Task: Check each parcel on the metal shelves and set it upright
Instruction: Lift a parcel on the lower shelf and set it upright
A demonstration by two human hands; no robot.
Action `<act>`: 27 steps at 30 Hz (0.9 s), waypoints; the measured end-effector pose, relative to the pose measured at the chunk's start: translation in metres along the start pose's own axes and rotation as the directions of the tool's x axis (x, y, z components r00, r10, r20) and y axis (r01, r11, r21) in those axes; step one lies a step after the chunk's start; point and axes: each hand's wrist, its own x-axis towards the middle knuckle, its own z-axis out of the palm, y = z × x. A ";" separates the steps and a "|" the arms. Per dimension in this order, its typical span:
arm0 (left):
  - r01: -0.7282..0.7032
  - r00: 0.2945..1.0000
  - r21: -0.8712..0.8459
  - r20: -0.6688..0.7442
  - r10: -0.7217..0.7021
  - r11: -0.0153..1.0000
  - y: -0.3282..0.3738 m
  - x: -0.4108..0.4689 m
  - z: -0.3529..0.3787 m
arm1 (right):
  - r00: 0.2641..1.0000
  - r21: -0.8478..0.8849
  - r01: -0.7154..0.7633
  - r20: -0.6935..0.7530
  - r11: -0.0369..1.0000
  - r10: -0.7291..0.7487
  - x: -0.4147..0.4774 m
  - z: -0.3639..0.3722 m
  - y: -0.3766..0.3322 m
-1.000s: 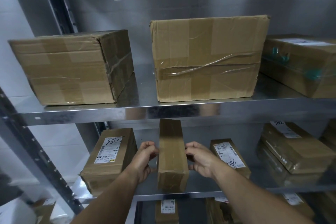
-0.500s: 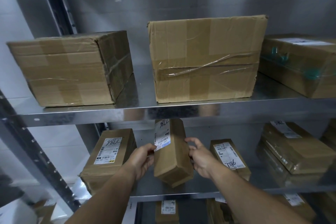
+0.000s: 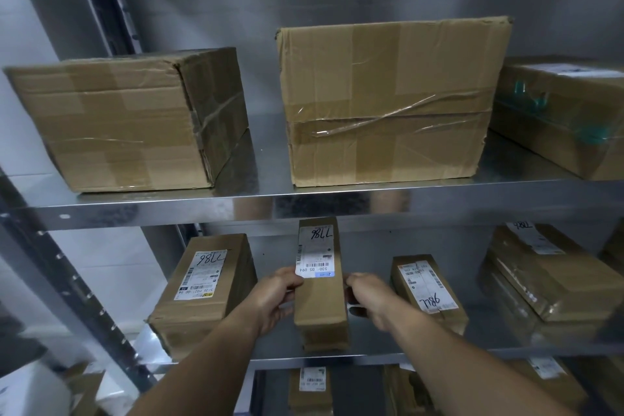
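A narrow brown parcel (image 3: 320,300) stands on end on the middle shelf (image 3: 388,353), its white label with "7786" upside down facing me. My left hand (image 3: 275,300) grips its left side and my right hand (image 3: 369,297) grips its right side. Left of it lies a labelled parcel (image 3: 202,287), tilted back. To its right a smaller labelled parcel (image 3: 427,290) lies flat, and further right sits a stack of two parcels (image 3: 540,277).
The upper shelf (image 3: 304,206) carries two large taped boxes (image 3: 125,121) (image 3: 388,101) and a third box (image 3: 560,115) at the right. More labelled parcels (image 3: 310,388) sit on the shelf below. A perforated metal upright (image 3: 67,280) runs down the left.
The narrow parcel has been turned in my hands, from its plain side facing me to its label facing me, and now stands straight on the shelf.
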 end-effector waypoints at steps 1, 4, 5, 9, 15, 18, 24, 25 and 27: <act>-0.003 1.000 0.014 -0.011 0.003 1.000 -0.001 0.002 0.000 | 1.000 0.035 -0.027 -0.006 0.999 0.027 -0.001 0.000 -0.001; -0.001 1.000 0.054 -0.021 0.003 0.999 -0.006 0.007 0.000 | 0.998 0.061 -0.058 0.043 0.996 0.056 0.002 0.002 -0.001; 0.009 1.000 0.065 -0.022 -0.007 0.998 -0.007 0.008 0.001 | 0.997 0.042 -0.051 0.060 0.998 0.048 0.004 0.004 0.001; 0.054 0.998 0.118 -0.024 -0.051 0.992 -0.013 0.013 0.004 | 0.995 -0.051 -0.011 0.098 0.999 0.016 0.017 0.008 0.014; 0.075 0.997 0.197 -0.014 -0.074 0.978 -0.022 0.021 0.000 | 0.992 -0.077 -0.023 0.124 0.997 0.032 0.027 0.010 0.025; 0.064 0.998 0.282 -0.022 -0.060 0.957 -0.025 0.021 0.004 | 0.992 -0.116 -0.031 0.118 0.993 0.045 0.035 0.010 0.031; -0.036 0.998 0.436 -0.022 0.051 0.899 -0.033 0.025 0.016 | 0.994 -0.207 -0.083 0.057 0.975 0.096 0.051 0.007 0.044; -0.032 0.998 0.443 -0.026 0.049 0.896 -0.036 0.027 0.017 | 0.993 -0.219 -0.090 0.052 0.972 0.103 0.053 0.009 0.047; -0.013 0.999 0.448 -0.038 0.033 0.894 -0.038 0.028 0.019 | 0.993 -0.250 -0.087 0.052 0.964 0.103 0.059 0.012 0.057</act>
